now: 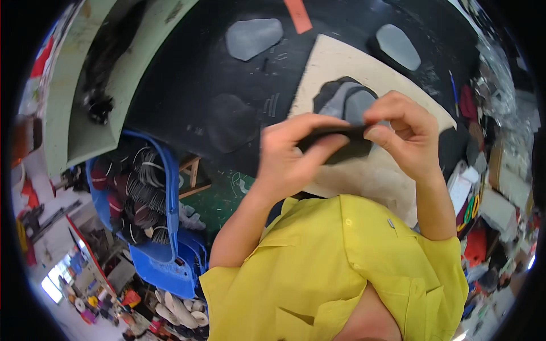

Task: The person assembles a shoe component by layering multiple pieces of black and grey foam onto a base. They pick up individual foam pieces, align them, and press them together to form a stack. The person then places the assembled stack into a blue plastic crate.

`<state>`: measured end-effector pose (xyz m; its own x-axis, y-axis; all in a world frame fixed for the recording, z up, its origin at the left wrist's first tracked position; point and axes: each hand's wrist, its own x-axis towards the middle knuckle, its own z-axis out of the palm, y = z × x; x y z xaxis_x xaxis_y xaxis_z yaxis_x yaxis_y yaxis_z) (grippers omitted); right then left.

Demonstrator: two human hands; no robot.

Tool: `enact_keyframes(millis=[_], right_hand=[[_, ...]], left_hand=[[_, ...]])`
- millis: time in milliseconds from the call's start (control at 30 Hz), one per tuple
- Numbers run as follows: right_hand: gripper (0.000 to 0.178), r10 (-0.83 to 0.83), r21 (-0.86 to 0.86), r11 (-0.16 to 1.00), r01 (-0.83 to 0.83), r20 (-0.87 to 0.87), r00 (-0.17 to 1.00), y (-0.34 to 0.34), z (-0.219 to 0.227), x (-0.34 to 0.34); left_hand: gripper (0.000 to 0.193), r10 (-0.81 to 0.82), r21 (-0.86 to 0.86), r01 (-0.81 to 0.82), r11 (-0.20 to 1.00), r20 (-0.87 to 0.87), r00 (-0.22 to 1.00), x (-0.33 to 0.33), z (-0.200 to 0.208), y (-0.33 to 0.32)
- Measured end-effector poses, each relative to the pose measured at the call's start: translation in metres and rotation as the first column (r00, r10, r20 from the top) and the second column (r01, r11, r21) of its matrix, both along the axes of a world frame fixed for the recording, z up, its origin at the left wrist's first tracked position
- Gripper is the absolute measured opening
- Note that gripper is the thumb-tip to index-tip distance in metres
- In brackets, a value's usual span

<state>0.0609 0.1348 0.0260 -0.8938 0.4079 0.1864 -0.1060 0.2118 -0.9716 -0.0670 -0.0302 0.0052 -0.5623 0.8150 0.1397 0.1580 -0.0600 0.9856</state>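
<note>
Between both hands I hold a thin dark flat piece (pixel 344 148), tilted and partly hidden by my fingers. My left hand (pixel 298 145) grips its left end, the thumb on the near face and the fingers behind. At its right end, the thumb and forefinger of my right hand (pixel 405 128) pinch an edge. Just beyond it, a small pile of grey and black flat cut pieces (pixel 340 98) lies on a cream-coloured sheet (pixel 330 62). The held piece covers part of that pile.
On the black table (pixel 187 74) lie a grey rounded piece (pixel 254 38), another grey piece (pixel 399 46) and an orange strip (pixel 298 15). A blue pen (pixel 454 94) is at right. A blue basket (pixel 172 193) with bundled dark pieces stands at left, below a pale trough (pixel 136 62).
</note>
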Motion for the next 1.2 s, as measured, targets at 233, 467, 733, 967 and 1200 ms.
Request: enact_keyframes(millis=[233,467,733,967,1200], right_hand=[[0.043,-0.396,0.623,0.778,0.076,0.393,0.83,0.025,-0.045,0.025],[0.029,-0.497,0.81,0.534,0.242,0.07,0.865,0.036,-0.07,0.032],[0.02,-0.26,0.656,0.744,0.126,0.111,0.959,0.03,-0.021,0.041],[0.01,-0.347,0.416,0.843,0.34,-0.062,0.936,-0.009,0.018,0.019],[0.006,-0.182,0.358,0.919,0.163,0.019,0.983,-0.015,0.029,0.014]], left_hand=[[0.037,0.526,-0.261,-0.571,0.778,-0.224,0.82,-0.071,-0.064,-0.067],[0.035,0.331,-0.01,-0.604,0.797,-0.829,0.451,-0.048,-0.044,-0.035],[0.036,-0.052,-0.025,0.049,0.998,-0.173,0.984,0.013,-0.021,0.042],[0.035,0.174,-0.017,-0.176,0.984,-0.089,0.981,0.037,0.003,0.042],[0.047,0.069,-0.019,-0.111,0.994,-0.675,0.735,0.041,0.02,0.023]])
